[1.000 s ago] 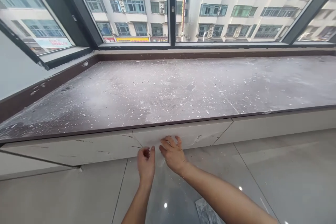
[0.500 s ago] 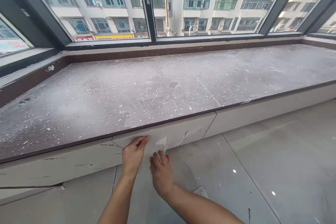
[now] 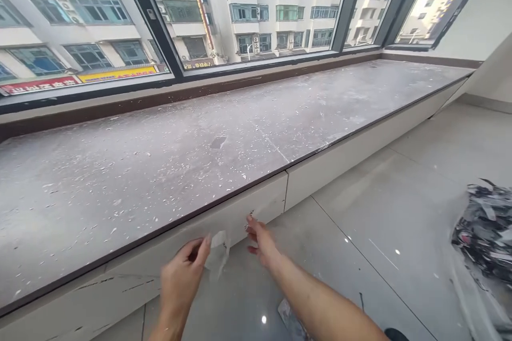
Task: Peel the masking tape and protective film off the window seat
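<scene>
While my left hand (image 3: 182,277) pinches the loose flap of protective film (image 3: 219,253) peeling off the white panel (image 3: 240,216) under the dusty sill (image 3: 160,170), my right hand (image 3: 260,240), fingers spread, presses beside it. Next, I reckon, a steady pull. The view has swung right since; a debris bag (image 3: 484,229) shows.
</scene>
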Demonstrator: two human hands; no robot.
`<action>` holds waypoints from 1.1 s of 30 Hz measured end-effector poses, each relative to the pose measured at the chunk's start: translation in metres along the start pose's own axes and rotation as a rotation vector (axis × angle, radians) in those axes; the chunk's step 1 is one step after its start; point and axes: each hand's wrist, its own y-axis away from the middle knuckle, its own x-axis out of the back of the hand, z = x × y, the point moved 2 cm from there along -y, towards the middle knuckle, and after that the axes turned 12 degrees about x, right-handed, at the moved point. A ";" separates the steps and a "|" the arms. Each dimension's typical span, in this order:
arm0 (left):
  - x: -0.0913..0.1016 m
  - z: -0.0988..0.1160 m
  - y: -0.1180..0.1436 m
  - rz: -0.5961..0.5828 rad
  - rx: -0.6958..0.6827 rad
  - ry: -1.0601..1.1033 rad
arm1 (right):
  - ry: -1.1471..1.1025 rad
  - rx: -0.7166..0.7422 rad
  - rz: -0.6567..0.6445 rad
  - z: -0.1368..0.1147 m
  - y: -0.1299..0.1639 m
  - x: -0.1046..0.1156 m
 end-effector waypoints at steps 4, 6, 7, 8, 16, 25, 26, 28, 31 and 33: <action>-0.036 0.038 -0.001 -0.203 -0.209 0.087 | -0.317 -0.043 -0.075 -0.012 -0.037 -0.004; -0.051 0.051 -0.007 -0.261 -0.255 0.129 | -0.359 0.109 -0.047 -0.007 -0.040 -0.003; -0.057 0.056 -0.010 -0.265 -0.255 0.145 | -0.363 0.175 -0.036 -0.002 -0.039 -0.002; -0.062 0.058 -0.014 -0.258 -0.243 0.162 | -0.361 0.223 -0.029 0.005 -0.036 0.000; -0.066 0.059 -0.021 -0.159 -0.207 0.123 | -0.362 0.207 -0.043 0.041 -0.016 0.026; -0.061 0.072 -0.006 -0.064 -0.165 0.083 | -0.376 0.065 -0.067 0.077 0.010 0.035; -0.061 0.073 -0.006 -0.059 -0.159 0.084 | -0.385 0.060 -0.062 0.081 0.012 0.034; -0.061 0.073 -0.006 -0.056 -0.153 0.075 | -0.404 0.044 -0.056 0.091 0.017 0.033; -0.061 0.073 -0.006 -0.053 -0.149 0.070 | -0.416 0.010 -0.047 0.104 0.025 0.029; -0.061 0.073 -0.006 -0.061 -0.147 0.075 | -0.415 -0.021 -0.038 0.113 0.031 0.026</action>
